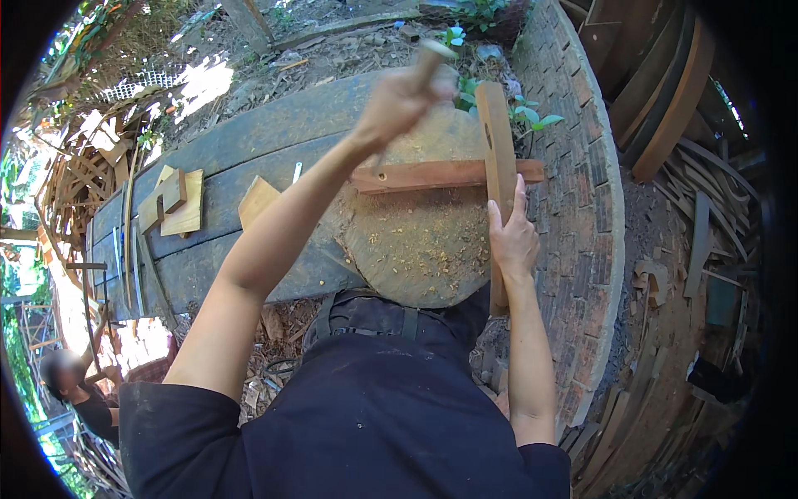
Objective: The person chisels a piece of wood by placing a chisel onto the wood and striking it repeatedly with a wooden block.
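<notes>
Dark shirt (pixel 357 416) nearest; left hand (pixel 401 108) clenches wooden tool (pixel 430 66); right hand (pixel 515 245), spread, steadies curved board (pixel 496 137); misaimed swing could bruise that hand

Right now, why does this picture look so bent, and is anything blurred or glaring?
Head view: the fisheye lens likely bows the brick wall and leaves black corners; same view, the left hand and its wooden tool look motion-smeared; also there, sunlit ground at upper left is washed out.
</notes>
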`<action>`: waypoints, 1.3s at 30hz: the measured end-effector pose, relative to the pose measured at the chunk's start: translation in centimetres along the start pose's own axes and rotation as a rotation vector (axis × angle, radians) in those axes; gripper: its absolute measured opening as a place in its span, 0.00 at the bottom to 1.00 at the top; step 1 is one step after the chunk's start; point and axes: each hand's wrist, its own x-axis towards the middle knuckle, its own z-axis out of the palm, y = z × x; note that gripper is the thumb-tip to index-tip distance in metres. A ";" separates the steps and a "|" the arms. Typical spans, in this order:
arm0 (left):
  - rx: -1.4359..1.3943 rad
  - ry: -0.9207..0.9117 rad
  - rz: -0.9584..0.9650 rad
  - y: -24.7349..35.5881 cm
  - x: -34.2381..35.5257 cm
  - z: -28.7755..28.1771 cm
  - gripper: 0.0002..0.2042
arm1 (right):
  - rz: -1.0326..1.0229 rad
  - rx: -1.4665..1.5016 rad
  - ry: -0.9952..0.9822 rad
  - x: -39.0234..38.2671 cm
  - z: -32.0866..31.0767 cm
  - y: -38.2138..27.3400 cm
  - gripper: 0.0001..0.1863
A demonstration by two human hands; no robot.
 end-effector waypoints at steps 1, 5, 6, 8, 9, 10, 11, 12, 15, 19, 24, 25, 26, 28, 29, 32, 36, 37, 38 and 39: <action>0.015 0.279 0.067 -0.8 0.0 -1.9 0.14 | -0.011 0.005 0.002 0.0 -0.1 -0.2 0.38; -0.495 0.507 0.067 -0.8 -1.9 -6.2 0.15 | -0.007 0.017 -0.008 0.0 0.1 0.2 0.38; -0.745 0.528 0.168 -0.9 -2.3 -6.4 0.16 | -0.010 0.018 0.002 -0.1 0.2 0.2 0.38; -0.681 0.559 0.164 -0.8 -3.1 -5.6 0.16 | -0.009 0.020 0.002 0.0 0.3 0.2 0.38; -0.619 0.585 0.163 -0.6 -3.4 -4.9 0.16 | -0.003 0.023 0.006 0.1 0.2 0.2 0.38; -0.558 0.609 0.162 -0.4 -3.6 -4.3 0.16 | -0.005 0.020 0.005 0.0 0.1 0.1 0.38; -0.511 0.634 0.213 -0.6 -3.8 -3.8 0.17 | -0.002 0.005 -0.007 -0.1 -0.1 0.0 0.38; -0.514 0.634 0.213 -0.8 -4.2 -3.5 0.17 | 0.001 -0.010 -0.019 -0.2 -0.1 0.0 0.38; -0.451 0.783 0.118 -1.6 -4.7 -2.7 0.20 | 0.000 -0.018 -0.016 -0.3 0.0 -0.2 0.38; -0.539 0.890 0.125 -2.3 -4.4 -2.1 0.20 | 0.002 -0.003 -0.005 -0.3 0.2 0.0 0.38; -0.559 0.882 0.138 -2.7 -4.9 -1.4 0.21 | 0.005 0.018 -0.011 -0.3 0.4 -0.1 0.37; -0.558 0.885 0.135 -2.8 -4.9 -1.3 0.21 | 0.003 0.016 -0.015 -0.3 0.5 -0.1 0.37; -0.491 0.899 0.176 -3.0 -4.8 -1.0 0.20 | -0.007 0.023 0.004 -0.2 0.5 0.0 0.37; -0.425 0.913 0.217 -3.7 -5.1 -0.4 0.20 | -0.018 0.028 0.023 -0.2 0.5 0.0 0.37; -0.225 0.910 0.279 -4.6 -5.5 0.0 0.19 | -0.006 0.026 0.012 -0.2 0.4 0.0 0.37; 0.043 0.873 0.391 -5.9 -6.4 1.2 0.18 | 0.003 0.043 -0.007 0.3 0.3 -0.2 0.37; 0.133 0.860 0.360 -5.6 -6.6 1.3 0.17 | 0.002 0.041 -0.053 0.0 -0.4 -0.1 0.37; 0.130 0.858 0.365 -5.3 -6.3 1.2 0.17 | 0.004 0.042 -0.048 -0.1 -0.5 0.0 0.37; 0.125 0.870 0.349 -5.0 -6.0 1.1 0.17 | -0.005 0.071 -0.053 0.0 -0.8 0.1 0.37; 0.118 0.881 0.334 -4.8 -5.6 1.1 0.17 | -0.014 0.099 -0.057 0.1 -1.0 0.1 0.36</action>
